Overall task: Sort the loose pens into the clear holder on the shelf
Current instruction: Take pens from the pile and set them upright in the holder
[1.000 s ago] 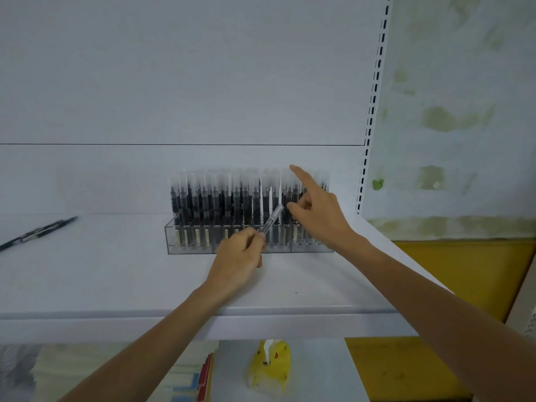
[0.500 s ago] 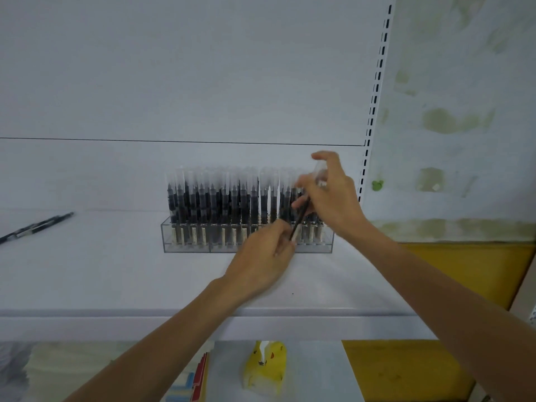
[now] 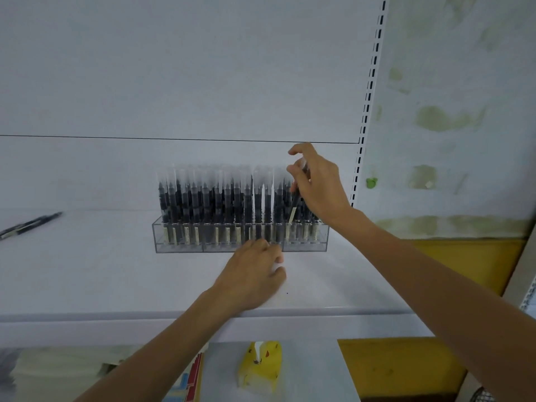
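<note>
Reaching up to a white shelf [image 3: 87, 271], a person's right hand [image 3: 319, 184] pinches a black pen [image 3: 295, 204] between thumb and curled fingers. The pen is held tilted, its clear cap hidden up in the fingers. Its pale lower end hangs just above the right-hand compartment of the clear holder [image 3: 240, 246].

The holder stands toward the shelf's back edge, right of the middle. It is packed with upright black pens [image 3: 217, 204], clear caps topmost, in tight rows across all three compartments.

The left hand [image 3: 255, 274] rests on the shelf just in front of the holder, its knuckles at the front wall near the divider between the middle and right compartments. Its fingers are loosely bent, and nothing shows in them.

One loose pen [image 3: 29, 224], dark with a clip, lies flat near the shelf's left edge, well apart from the holder and both hands.

A slotted upright [image 3: 368, 97] rises at the shelf's back right corner, against a stained pale wall [image 3: 449, 117]. Below the shelf's front edge sit a yellow packet [image 3: 259, 364], a blurred stack of paper [image 3: 58, 369] and a yellow panel [image 3: 400, 369].
</note>
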The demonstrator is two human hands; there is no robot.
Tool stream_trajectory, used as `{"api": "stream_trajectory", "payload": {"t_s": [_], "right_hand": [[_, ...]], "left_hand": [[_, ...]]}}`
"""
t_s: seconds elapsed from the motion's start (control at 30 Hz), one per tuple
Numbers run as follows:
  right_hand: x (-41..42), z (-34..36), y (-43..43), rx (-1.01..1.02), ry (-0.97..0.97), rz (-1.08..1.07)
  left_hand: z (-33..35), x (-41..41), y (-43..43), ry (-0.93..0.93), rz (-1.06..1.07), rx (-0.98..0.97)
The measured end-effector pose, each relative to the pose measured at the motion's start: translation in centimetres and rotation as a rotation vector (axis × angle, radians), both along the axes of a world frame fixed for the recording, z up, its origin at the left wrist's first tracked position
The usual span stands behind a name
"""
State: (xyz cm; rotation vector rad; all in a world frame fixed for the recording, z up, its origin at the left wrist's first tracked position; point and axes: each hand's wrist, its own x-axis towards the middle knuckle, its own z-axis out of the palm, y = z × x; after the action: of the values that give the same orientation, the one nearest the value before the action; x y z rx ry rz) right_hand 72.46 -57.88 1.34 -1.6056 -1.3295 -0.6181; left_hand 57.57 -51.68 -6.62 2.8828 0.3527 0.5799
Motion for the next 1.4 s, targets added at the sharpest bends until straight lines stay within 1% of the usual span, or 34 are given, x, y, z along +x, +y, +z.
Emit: {"api": "stream_trajectory", "payload": {"t_s": [0.2,0.3,0.37,0.4,0.53,0.67,0.77,0.83,0.9,0.97,1.07,1.13,1.27,1.4], "right_hand": [[-0.8,-2.5,0.5,-0.051,-0.033,-0.07],[-0.9,-3.0,0.7,-0.052,-0.099,-0.205],[-0.6,-2.5,0.4,-0.101,-0.151,-0.309],[-0.5,-2.1,0.2,-0.137,-0.157,-0.326],[-0.7,-0.9,0.6,-0.233,-0.138,-0.237],[-1.1,-1.0,0.8,-0.194,-0.096,-0.238],[-1.3,-1.9,0.2,-0.211,-0.067,-0.229],[-1.5,-2.2,0.2,-0.246,-0.084,-0.277],[-1.7,-2.0,0.1,-0.232,-0.118,-0.381],[-1.9,-2.0,-0.2,-0.181,-0.136,-0.423],[-3.6,-1.9,0.0,-0.169,-0.156,-0.384],[-5.8,-1.3,1.7,-0.17,-0.173,-0.308],[-11.9,-1.4,7.8,-0.213,-0.178,-0.079],[-17.8,-2.8,16.1,-0.33,-0.205,0.038]], "left_hand": [[-0.1,0.1,0.1,-0.001,0.013,-0.012],[0.1,0.1,0.0,-0.006,0.012,-0.01],[0.1,0.1,0.0,-0.003,0.013,-0.016],[0.0,0.1,0.0,-0.002,0.015,-0.02],[-0.2,0.1,0.1,0.011,0.013,-0.015],[-0.2,0.2,0.2,-0.001,0.001,0.012],[-0.3,0.2,0.3,-0.011,-0.007,0.027],[-0.4,0.3,0.3,-0.006,-0.01,0.035],[-0.3,0.3,0.5,-0.003,-0.023,0.011],[0.0,0.1,1.0,0.006,-0.081,-0.073],[0.8,-1.7,2.5,-0.02,-0.236,-0.306],[1.4,-3.9,4.6,-0.083,-0.242,-0.342],[1.7,-9.9,11.2,-0.143,-0.094,-0.35],[2.3,-17.2,19.0,-0.146,0.062,-0.336]]}}
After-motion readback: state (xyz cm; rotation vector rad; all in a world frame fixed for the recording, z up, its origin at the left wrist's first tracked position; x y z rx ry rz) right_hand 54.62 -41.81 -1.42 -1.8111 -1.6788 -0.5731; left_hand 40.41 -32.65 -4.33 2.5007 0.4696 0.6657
